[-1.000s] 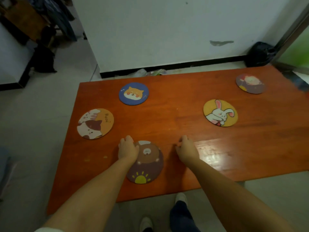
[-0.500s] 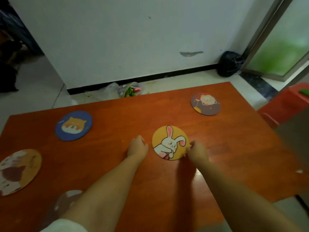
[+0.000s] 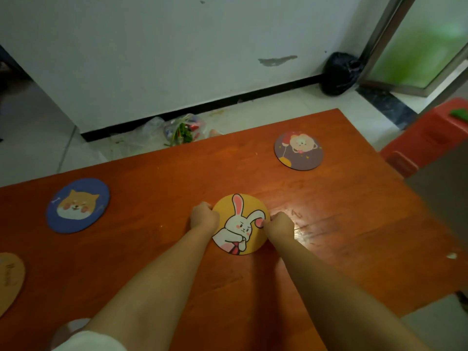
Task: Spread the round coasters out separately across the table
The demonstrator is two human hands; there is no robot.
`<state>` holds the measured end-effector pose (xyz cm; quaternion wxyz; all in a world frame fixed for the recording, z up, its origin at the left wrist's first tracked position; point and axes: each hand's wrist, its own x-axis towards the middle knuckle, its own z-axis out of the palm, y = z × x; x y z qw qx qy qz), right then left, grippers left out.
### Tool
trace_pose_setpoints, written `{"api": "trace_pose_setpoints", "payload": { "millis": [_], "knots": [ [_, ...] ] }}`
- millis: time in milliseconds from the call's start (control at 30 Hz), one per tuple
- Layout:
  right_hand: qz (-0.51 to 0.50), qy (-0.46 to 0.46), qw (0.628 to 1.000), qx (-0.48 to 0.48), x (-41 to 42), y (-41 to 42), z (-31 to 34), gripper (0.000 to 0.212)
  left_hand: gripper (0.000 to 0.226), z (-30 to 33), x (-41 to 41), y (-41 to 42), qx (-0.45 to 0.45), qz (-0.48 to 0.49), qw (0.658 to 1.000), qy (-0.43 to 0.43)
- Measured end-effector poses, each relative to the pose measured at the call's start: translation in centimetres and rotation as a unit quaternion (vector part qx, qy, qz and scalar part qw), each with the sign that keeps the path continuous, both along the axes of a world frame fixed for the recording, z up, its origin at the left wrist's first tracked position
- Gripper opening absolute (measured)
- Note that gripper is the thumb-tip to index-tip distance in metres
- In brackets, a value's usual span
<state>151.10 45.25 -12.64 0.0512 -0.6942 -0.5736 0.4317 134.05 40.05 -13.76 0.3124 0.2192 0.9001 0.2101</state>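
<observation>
A: Start nearest. What did the hands have?

B: Both were curled at the rabbit coaster (image 3: 240, 224), centre of the frame. The left hand (image 3: 204, 218) had its fingers bunched together against the coaster's left rim; the right hand (image 3: 280, 224) pinched the right rim at the pink ear. Whether the fingertips went under the edge, I could not tell.

A: How would that coaster handle, in your view?

B: Light, thin and stiff, I judged; it lay flat on the table (image 3: 329, 224) with no curl. On that glossy wood it would likely slide easily, so a push at the rim would do, and a lift would need a nail under the edge. Not fragile.

A: And the other coasters?

B: All apart from one another. A tan one (image 3: 10, 279) was cut off at the lower left edge. The blue dog coaster (image 3: 78, 205) sat at the left, well apart from the rabbit. The purple bear coaster (image 3: 298, 150) lay toward the upper right, near the table's far edge.

A: Any containers?

B: None on the table. On the floor beyond it lay a clear plastic bag (image 3: 177, 130) with greenish and red scraps inside, too small to name. A black bag (image 3: 340, 72) stood by the wall at the upper right, its contents hidden. A red stool (image 3: 428, 138) showed at the right edge.
</observation>
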Motion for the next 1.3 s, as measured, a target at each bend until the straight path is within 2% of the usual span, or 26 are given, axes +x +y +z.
{"api": "trace_pose_setpoints", "payload": {
  "millis": [100,167,333,500,567,700,800,867,967,1067,1167,1233,1300],
  "knots": [
    [0.001,0.052,0.999,0.002,0.6,0.0,0.8,0.038,0.01,0.8,0.2,0.2,0.019,0.002,1.0,-0.024],
    [-0.005,0.071,0.997,0.019,1.5,0.2,1.7,0.028,0.006,1.6,0.8,0.7,0.036,0.0,0.999,-0.035],
    [-0.01,0.074,0.996,0.047,6.0,2.7,3.5,0.028,0.01,4.1,5.1,2.7,0.087,-0.026,0.991,-0.098],
    [0.009,0.046,0.997,0.057,12.8,6.3,2.9,0.016,0.013,4.7,11.6,4.5,0.09,-0.031,0.985,-0.143],
    [0.038,0.043,0.997,0.055,15.6,7.6,2.4,0.015,0.017,4.6,14.5,4.8,0.084,-0.016,0.983,-0.16],
    [0.101,0.047,0.993,0.04,21.6,10.1,2.5,0.028,0.017,4.5,21.4,4.6,0.075,0.048,0.98,-0.178],
    [0.133,0.055,0.99,0.013,25.2,12.0,2.8,0.026,0.014,4.2,26.1,4.7,0.062,0.082,0.977,-0.188],
    [0.162,0.045,0.986,0.006,26.7,12.8,2.7,0.029,0.023,3.7,28.5,4.6,0.055,0.099,0.975,-0.193],
    [0.204,0.009,0.979,0.007,27.9,12.9,1.9,0.028,0.03,2.8,30.7,4.4,0.034,0.101,0.981,-0.164],
    [0.229,-0.025,0.973,0.022,28.8,12.7,0.5,0.023,0.03,1.9,31.7,4.0,-0.007,0.063,0.995,-0.072],
    [0.256,-0.059,0.964,0.044,29.2,11.7,-0.2,0.016,0.004,1.5,32.4,3.6,-0.05,0.019,0.999,0.004],
    [0.288,-0.1,0.948,0.094,29.2,11.3,-0.1,0.019,0.021,1.5,32.6,3.9,-0.074,-0.001,0.996,0.051],
    [0.297,-0.097,0.942,0.122,29.1,11.4,0.0,0.028,0.031,1.7,32.4,3.7,-0.071,-0.006,0.995,0.063]
  ]
}}
